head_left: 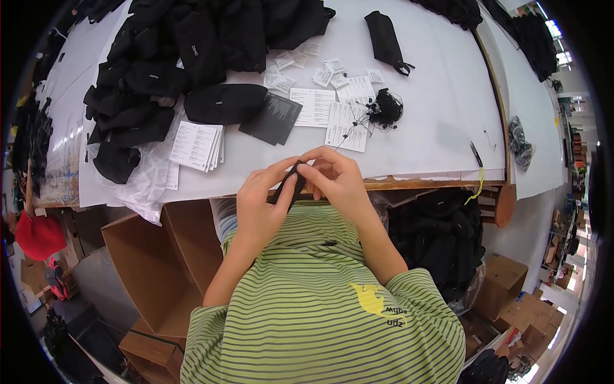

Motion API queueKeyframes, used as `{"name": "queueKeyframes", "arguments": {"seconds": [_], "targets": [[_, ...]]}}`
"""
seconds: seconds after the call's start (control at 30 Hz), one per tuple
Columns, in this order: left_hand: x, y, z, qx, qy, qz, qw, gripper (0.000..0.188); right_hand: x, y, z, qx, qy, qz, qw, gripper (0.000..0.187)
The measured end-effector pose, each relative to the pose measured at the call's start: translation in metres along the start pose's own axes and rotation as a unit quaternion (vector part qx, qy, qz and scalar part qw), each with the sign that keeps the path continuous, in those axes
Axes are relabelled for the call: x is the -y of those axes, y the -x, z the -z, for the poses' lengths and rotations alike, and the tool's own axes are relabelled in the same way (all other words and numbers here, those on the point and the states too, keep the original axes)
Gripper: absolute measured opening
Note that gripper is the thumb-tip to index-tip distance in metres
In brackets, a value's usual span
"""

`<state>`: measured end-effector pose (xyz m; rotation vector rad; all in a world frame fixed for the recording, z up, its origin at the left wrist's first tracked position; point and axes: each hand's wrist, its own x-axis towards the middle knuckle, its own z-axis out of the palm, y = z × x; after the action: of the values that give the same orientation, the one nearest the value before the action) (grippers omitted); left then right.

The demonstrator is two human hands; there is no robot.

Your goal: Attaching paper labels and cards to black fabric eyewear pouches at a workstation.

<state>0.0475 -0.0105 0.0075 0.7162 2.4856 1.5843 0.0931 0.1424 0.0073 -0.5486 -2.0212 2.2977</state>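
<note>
Close to my body, at the table's front edge, both hands hold a narrow black fabric piece point(293, 184), which looks like a pouch seen edge-on. My left hand point(261, 195) grips its side with thumb and fingers. My right hand point(335, 177) pinches its upper end, the fingertips of both hands nearly meeting there. A thin dark strand point(344, 139) rises from beside the right fingers; whether it is held cannot be made out. Just beyond lie a tangled bunch of black tag strings point(386, 109) and white printed cards point(346, 127).
Black pouches point(220, 104) pile up at the left, beside a stack of white leaflets point(195, 146) and dark cards point(274, 120). Small white packets point(329, 72) lie mid-table. One pouch point(385, 40) lies far right, snips point(476, 154) near the right edge. An open carton point(150, 265) stands below.
</note>
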Motion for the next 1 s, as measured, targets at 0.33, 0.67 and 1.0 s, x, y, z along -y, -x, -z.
{"name": "queueKeyframes", "arguments": {"seconds": [0.33,0.67,1.0], "targets": [[0.004,-0.003,0.01,0.121,0.156,0.091,0.976,0.021,-0.008,0.001,0.017,0.093,-0.053,-0.093,0.99,0.016],[0.028,-0.007,0.012,0.192,0.285,0.074,0.936,0.009,-0.012,0.001,0.017,0.164,-0.092,-0.117,0.975,0.016],[0.034,-0.001,-0.003,0.192,0.226,-0.005,0.955,0.006,-0.017,0.001,0.018,0.187,-0.098,-0.102,0.972,0.018]]}}
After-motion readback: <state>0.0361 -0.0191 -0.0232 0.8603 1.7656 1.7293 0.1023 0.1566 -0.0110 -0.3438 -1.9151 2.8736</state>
